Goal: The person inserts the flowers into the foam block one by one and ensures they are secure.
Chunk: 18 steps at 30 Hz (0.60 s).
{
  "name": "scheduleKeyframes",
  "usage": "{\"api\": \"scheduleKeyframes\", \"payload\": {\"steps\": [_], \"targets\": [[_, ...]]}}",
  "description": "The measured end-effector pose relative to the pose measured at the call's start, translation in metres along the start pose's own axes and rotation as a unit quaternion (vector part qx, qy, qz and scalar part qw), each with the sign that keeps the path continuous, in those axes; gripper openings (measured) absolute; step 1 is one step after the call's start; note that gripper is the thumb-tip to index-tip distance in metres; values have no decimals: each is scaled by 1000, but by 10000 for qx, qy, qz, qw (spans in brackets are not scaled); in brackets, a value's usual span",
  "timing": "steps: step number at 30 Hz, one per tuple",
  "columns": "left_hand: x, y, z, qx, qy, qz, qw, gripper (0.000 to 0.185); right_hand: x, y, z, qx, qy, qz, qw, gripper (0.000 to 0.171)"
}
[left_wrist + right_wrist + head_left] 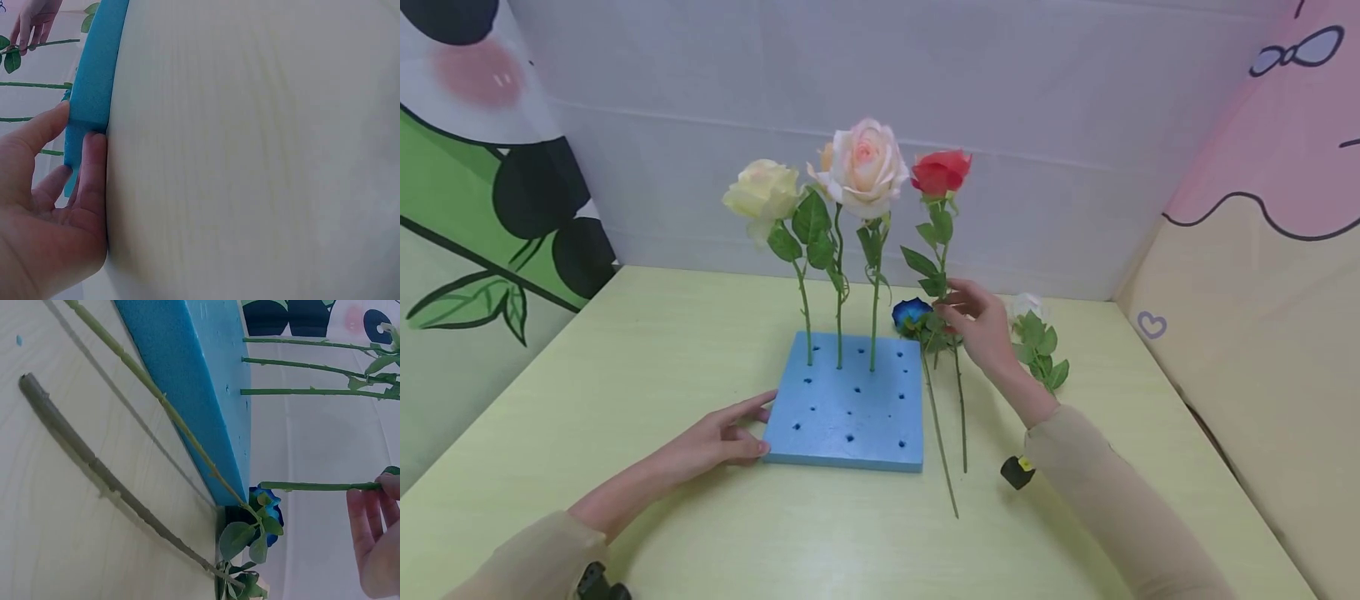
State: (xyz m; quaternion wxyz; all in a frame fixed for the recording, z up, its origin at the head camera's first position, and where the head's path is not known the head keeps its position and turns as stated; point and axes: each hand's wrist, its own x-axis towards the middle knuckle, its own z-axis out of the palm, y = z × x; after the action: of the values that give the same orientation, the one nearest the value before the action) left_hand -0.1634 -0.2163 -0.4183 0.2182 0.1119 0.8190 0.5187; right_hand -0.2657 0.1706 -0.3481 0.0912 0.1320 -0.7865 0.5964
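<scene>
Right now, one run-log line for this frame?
left hand: steadies square blue foam block | right hand: grips red rose stem upright | block: three roses inserted | table: blue rose lying

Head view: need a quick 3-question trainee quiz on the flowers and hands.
1. How many stems stand in the blue foam block?
2. True or false: the left hand holds a flower.
3. What colour is the rose that the right hand holds? A. blue B. red C. white

Key
1. Three.
2. False: it lies with straight fingers against the edge of the blue foam block.
3. B: it pinches the stem of the red rose, which is upright beside the block.
</scene>
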Motion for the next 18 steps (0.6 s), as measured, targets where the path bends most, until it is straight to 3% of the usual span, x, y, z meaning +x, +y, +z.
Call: {"api": "scheduleKeyframes", "payload": {"steps": [7,18], "targets": [[0,1,0,91,26,-22,10000,77,2,1,17,436,104,-139,9989,36],[0,1,1,-39,-35,37,10000,79,1,2,32,541,52,-76,9985,33]]}}
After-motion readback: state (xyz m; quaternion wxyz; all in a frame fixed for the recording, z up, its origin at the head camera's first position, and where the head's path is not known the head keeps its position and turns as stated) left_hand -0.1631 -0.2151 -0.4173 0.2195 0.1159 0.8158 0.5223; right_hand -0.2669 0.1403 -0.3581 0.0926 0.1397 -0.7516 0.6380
